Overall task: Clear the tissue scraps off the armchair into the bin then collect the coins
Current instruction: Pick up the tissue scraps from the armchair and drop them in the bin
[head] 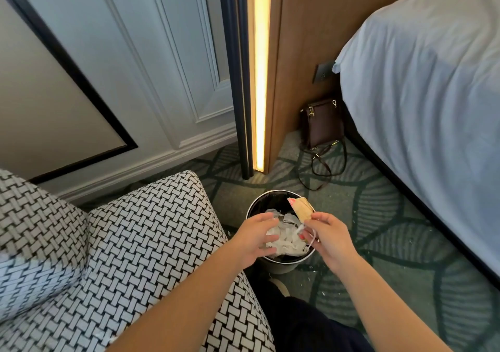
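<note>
White tissue scraps [284, 236] mostly sit in the round black bin [281, 266] already. Left hand [254, 239] hovers over it, fingers apart; right hand [328, 239] pinches a tan paper wrapper [301, 208]. Black-and-white woven armchair [151, 230] looks nearly clear, and I can't see any coins.

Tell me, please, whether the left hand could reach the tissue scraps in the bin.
Probably yes: the left hand is right above the open bin, fingers relaxed, and the tissue scraps lie heaped near its rim, uncovered.
</note>
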`<state>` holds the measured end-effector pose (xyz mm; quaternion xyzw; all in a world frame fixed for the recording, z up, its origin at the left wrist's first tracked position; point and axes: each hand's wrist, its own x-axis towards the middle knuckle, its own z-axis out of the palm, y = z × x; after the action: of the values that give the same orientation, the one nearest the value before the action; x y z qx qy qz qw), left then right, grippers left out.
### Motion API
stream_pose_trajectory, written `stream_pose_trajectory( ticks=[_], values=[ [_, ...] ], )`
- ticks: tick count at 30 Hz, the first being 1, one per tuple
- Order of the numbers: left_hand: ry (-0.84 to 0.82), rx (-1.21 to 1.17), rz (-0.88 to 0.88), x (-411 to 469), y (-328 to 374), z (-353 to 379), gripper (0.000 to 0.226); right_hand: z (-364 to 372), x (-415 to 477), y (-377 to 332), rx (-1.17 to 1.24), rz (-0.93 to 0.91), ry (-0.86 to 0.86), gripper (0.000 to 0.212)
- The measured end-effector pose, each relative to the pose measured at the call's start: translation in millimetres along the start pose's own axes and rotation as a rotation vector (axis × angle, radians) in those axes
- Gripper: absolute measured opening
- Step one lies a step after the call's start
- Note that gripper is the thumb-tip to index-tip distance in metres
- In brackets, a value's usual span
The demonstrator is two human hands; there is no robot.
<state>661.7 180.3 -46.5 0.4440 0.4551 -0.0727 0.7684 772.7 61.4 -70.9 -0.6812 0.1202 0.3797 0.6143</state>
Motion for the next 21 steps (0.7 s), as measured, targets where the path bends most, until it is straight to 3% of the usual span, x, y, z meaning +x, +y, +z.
stream_pose_trajectory(
  ticks=[4,9,14,21],
  values=[
    [-0.007,0.02,0.02,-5,-2,-3,0.038,0,-7,-2,0.08,0.011,-0.124,0.02],
    [-0.005,0.049,0.042,-21,-6,-9,0.034,4,-22,-1,-0.095,0.009,-0.301,0.031],
    [0.093,0.117,0.069,-34,-4,-7,0.037,8,-34,-5,-0.103,-0.018,-0.344,0.04],
    [0.046,0.063,0.14,-71,-3,-17,0.039,23,-62,-18,-0.07,-0.105,-0.354,0.032]
  ],
)
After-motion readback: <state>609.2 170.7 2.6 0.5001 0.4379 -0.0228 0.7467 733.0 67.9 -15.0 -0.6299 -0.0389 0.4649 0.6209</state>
